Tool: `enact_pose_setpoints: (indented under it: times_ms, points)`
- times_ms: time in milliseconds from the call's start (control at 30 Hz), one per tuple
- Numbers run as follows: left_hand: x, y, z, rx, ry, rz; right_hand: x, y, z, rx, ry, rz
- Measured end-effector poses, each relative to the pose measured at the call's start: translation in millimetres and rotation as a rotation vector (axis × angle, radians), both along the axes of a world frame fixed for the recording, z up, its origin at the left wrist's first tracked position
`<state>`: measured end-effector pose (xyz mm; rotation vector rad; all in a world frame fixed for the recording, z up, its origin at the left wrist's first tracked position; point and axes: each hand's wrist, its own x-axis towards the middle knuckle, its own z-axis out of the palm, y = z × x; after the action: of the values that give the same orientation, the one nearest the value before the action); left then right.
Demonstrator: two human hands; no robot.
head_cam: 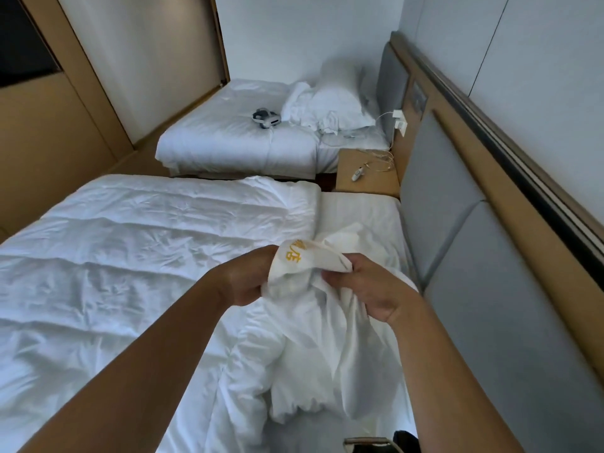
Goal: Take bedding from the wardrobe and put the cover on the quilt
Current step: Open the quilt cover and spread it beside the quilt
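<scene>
Both hands were up over the near bed, and the cover (313, 338) was right there between them. The left hand (248, 279) had its fingers curled round a bunched corner of the white fabric, and the right hand (366, 289) pinched the same bundle just beside it, close to the yellow embroidery (294, 253) on top. From that double grip the rest of the cover hung down and pooled in a crumpled heap on the bed, near the padded headboard (434, 204). The quilt (147, 240) lay spread across most of the mattress, bare and wrinkled, its top edge stopping short of a strip of sheet (359, 214). So the wardrobe part looked done: the bedding was out and on the bed. The covering itself looked barely begun, with no part of the quilt visibly inside the cover. My read was that the hands were hunting for a corner or the opening. Feeding the quilt in, matching the corners and shaking it flat were all left to do. Across the gap, the far bed (228, 138) carried a headset (266, 117) and a rumpled pillow (333, 103), and a nightstand (369, 181) stood between the two beds.
</scene>
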<state>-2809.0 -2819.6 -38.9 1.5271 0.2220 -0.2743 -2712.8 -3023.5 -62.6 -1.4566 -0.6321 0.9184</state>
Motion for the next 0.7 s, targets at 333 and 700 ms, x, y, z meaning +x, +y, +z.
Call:
enact_pose_setpoints:
  times_ms: [333, 700]
  points:
    - [-16, -60, -17, 0.261, -0.279, -0.180, -4, -3, 1, 0.070, -0.103, -0.242]
    - [-19, -17, 7, 0.379, -0.141, -0.132, -18, -11, -4, -0.091, 0.002, -0.097]
